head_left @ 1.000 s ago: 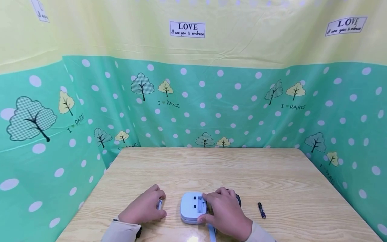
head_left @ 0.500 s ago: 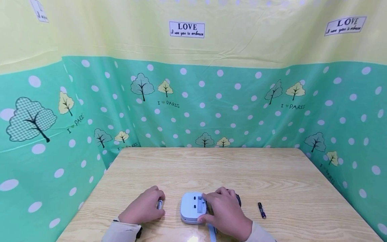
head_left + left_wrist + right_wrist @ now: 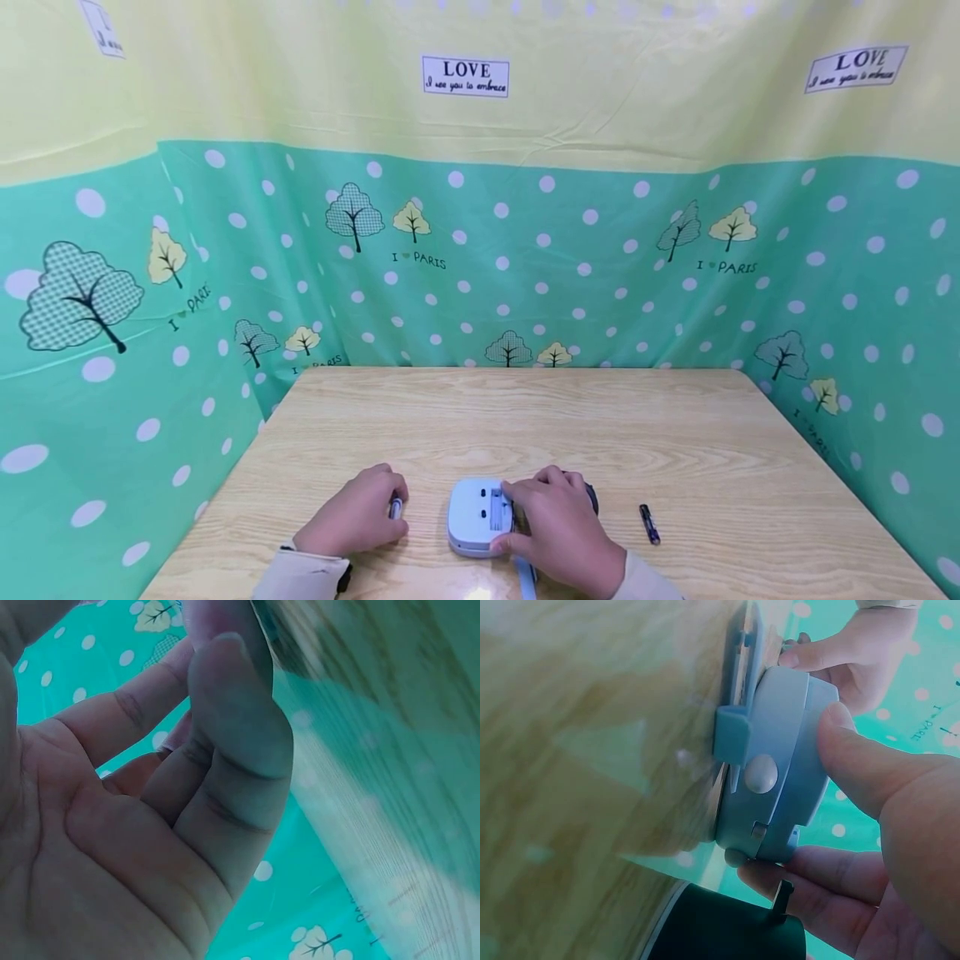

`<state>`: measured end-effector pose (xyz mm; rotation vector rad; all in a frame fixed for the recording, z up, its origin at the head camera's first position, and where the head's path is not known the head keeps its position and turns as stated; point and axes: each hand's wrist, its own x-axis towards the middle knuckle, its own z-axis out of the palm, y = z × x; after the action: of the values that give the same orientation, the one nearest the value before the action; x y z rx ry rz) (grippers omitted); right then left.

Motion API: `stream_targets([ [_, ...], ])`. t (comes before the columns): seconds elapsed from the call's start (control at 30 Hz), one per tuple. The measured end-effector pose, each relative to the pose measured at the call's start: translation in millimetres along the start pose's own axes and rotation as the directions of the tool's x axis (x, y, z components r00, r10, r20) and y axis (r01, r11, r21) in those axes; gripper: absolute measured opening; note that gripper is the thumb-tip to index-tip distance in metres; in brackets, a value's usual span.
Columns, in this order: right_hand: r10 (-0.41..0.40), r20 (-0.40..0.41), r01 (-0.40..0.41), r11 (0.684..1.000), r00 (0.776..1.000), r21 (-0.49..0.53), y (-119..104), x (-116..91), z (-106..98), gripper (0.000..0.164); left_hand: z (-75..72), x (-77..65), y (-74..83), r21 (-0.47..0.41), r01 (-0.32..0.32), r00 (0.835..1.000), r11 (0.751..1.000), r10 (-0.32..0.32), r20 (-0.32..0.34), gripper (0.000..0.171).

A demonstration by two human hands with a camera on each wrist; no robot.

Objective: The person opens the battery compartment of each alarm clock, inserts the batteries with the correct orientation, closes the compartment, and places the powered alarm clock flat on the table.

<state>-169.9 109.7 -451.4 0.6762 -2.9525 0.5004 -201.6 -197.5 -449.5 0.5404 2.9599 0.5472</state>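
With my right hand point(image 3: 561, 529) clasping the rounded pale-blue plastic device point(image 3: 468, 527), I should brace it level; my left hand point(image 3: 358, 512) apparently pinches a small pale cylinder point(image 3: 396, 507).

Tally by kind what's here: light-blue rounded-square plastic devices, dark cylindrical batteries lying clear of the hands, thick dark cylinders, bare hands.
Light-blue rounded-square plastic device: 1
Dark cylindrical battery: 1
Thick dark cylinder, partly out of frame: 1
Bare hands (left hand, right hand): 2
Total: 5
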Motion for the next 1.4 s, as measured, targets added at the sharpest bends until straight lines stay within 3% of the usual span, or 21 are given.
stream_targets([
  [0.93, -0.005, -0.008, 0.005, 1.0, 1.0, 0.001, -0.6, -1.8, -1.2, 0.083, -0.4, 0.9, 1.3, -0.004, -0.014, 1.0, 1.0, 0.014, -0.001, 0.021],
  [1.4, 0.0, 0.001, 0.0, 1.0, 1.0, 0.001, -0.4, -0.5, -1.1, 0.083, 0.6, 3.0, 7.7, -0.015, -0.056, 0.998, 0.998, 0.056, -0.007, 0.023],
])
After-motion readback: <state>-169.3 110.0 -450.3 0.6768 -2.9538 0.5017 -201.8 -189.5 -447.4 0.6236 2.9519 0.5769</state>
